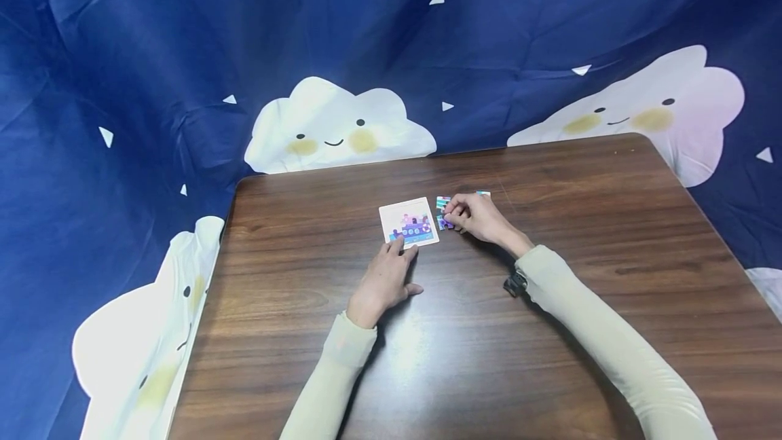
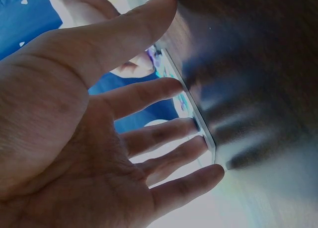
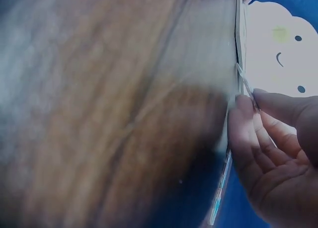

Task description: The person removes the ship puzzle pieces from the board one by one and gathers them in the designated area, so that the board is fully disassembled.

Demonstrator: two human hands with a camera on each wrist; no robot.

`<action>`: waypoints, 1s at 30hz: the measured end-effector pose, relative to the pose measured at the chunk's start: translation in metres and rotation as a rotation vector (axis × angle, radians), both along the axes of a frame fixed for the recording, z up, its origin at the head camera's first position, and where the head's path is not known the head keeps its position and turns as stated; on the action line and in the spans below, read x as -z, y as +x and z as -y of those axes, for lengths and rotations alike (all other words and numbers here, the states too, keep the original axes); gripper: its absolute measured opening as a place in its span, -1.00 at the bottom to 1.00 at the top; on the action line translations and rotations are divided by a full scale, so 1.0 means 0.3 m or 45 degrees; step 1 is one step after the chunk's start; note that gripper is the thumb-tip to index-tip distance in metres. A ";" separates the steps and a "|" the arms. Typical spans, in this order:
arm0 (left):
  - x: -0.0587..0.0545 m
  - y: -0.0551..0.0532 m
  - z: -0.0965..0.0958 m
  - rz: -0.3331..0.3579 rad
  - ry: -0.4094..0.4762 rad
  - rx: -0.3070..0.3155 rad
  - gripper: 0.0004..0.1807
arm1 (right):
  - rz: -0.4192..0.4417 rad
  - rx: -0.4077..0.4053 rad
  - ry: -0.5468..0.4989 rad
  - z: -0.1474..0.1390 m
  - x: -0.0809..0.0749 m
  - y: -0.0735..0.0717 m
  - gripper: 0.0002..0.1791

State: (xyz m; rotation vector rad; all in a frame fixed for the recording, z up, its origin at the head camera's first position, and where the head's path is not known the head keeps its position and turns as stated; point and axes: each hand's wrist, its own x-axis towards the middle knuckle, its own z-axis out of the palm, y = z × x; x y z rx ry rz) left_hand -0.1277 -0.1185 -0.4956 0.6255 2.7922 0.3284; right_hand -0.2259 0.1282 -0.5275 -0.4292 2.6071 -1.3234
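Note:
A square white-bordered puzzle board [image 1: 392, 212] with a purple ship picture lies flat on the table. Extended fingertips of my left hand [image 1: 386, 278] touch its near edge; the thumb points out to the side. In the left wrist view, the fingers [image 2: 164, 133] are straight and spread along the board's thin side. Just right of the board, my right hand [image 1: 481, 217] pinches a thin puzzle piece [image 3: 248, 86] between thumb and forefinger, tilted on edge in the right wrist view. Its printed face is mostly hidden. Colourful puzzle pieces [image 1: 442, 202] lie around the right fingertips, partly covered by the hand.
Another puzzle piece [image 1: 484, 193] shows just behind the right hand. Beneath everything is a brown wood-grain table [image 1: 293, 250]. A blue curtain [image 1: 476, 53] with white clouds hangs behind the far edge and along the left side.

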 end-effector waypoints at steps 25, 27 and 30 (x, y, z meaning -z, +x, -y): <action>0.003 -0.002 -0.003 0.012 -0.016 -0.008 -0.09 | -0.106 -0.036 0.195 -0.013 0.000 -0.009 -0.95; 0.005 -0.002 -0.003 0.006 -0.015 -0.011 -0.09 | -0.124 -0.044 0.199 -0.013 0.002 -0.012 -0.95; 0.006 -0.002 -0.002 0.006 -0.013 -0.011 -0.08 | -0.170 -0.040 0.198 -0.012 -0.002 -0.014 -0.97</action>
